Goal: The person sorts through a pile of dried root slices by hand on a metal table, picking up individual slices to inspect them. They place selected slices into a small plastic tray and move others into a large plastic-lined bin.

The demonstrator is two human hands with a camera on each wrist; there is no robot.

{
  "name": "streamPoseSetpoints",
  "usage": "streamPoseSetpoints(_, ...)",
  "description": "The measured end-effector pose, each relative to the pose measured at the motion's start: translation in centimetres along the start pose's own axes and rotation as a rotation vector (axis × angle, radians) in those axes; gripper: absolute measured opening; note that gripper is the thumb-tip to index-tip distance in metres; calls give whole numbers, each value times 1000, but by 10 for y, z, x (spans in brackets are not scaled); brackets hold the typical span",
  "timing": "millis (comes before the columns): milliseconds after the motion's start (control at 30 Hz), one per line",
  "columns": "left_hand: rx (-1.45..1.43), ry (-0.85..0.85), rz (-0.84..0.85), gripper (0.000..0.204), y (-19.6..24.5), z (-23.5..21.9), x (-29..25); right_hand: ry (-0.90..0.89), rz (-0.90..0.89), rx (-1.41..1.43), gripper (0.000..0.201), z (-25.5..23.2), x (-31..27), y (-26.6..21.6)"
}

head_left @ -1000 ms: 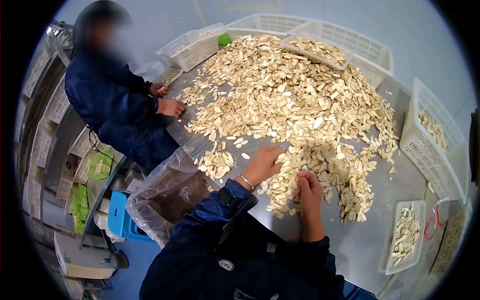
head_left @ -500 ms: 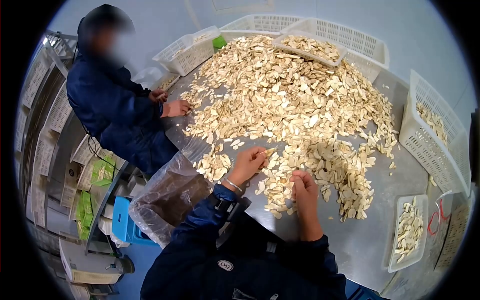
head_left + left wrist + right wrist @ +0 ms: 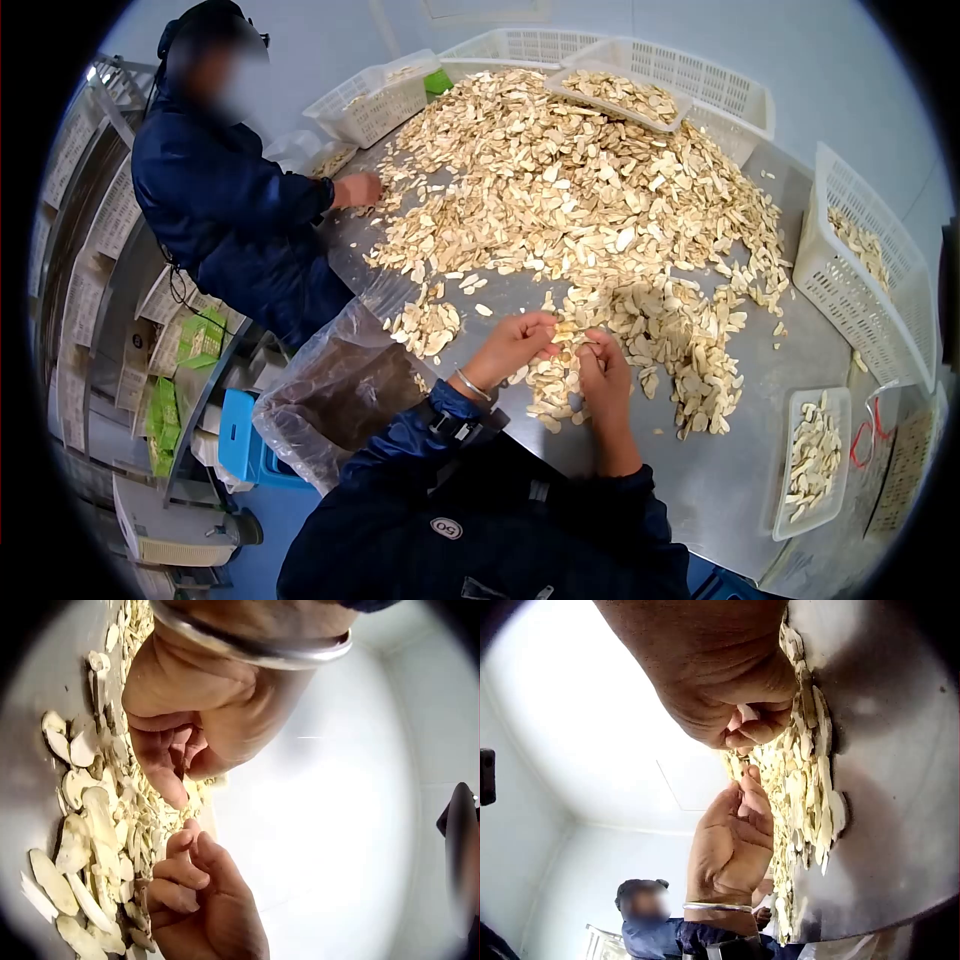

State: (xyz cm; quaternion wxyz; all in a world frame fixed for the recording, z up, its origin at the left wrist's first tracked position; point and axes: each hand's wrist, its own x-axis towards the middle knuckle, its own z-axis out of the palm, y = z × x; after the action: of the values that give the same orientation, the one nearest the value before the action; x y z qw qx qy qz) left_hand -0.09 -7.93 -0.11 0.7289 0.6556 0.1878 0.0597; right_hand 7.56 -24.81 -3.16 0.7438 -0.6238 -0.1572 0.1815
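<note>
A broad heap of pale dried slices (image 3: pixel 560 190) covers much of the metal table (image 3: pixel 690 490). My left hand (image 3: pixel 515 348), with a silver bangle at the wrist, pinches a yellowish slice (image 3: pixel 563 331) between thumb and fingertips just over the heap's near edge. Facing it, my right hand (image 3: pixel 606 375) has curled fingers, its fingertips right at the slice's other end. In the right wrist view, the left hand (image 3: pixel 733 832) reaches toward the right hand (image 3: pixel 735 682). I cannot tell whether the right fingers grip the slice.
White plastic baskets (image 3: pixel 868 290) line the table's back and right. A shallow tray of slices (image 3: pixel 812 465) lies at the right. A plastic-lined bin (image 3: pixel 320 395) stands at my left, below the table edge. Another person (image 3: pixel 235 190) works at the heap's left side.
My left hand moved left off the heap with a slice, then back right to meet the right hand. The right hand barely moved. The other person's arm shifted at the heap.
</note>
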Motion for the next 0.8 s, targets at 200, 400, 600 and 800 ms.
streamPoseSetpoints(200, 186, 26, 142, 16, -6, 5, -6, -28, -117, -65, 21, 0, -4, -5)
streamPoseSetpoints(400, 263, 126, 369, 10, -6, 19, -11, -53, -87, -64, 15, -1, -5, -15)
streamPoseSetpoints(600, 287, 136, 324, 9, -3, 16, -19, -7, -81, -50, 12, 4, -6, -15)
streamPoseSetpoints(800, 376, 425, 401, 13, -8, -25, -18, -42, -9, -107, 14, 5, -8, -19)
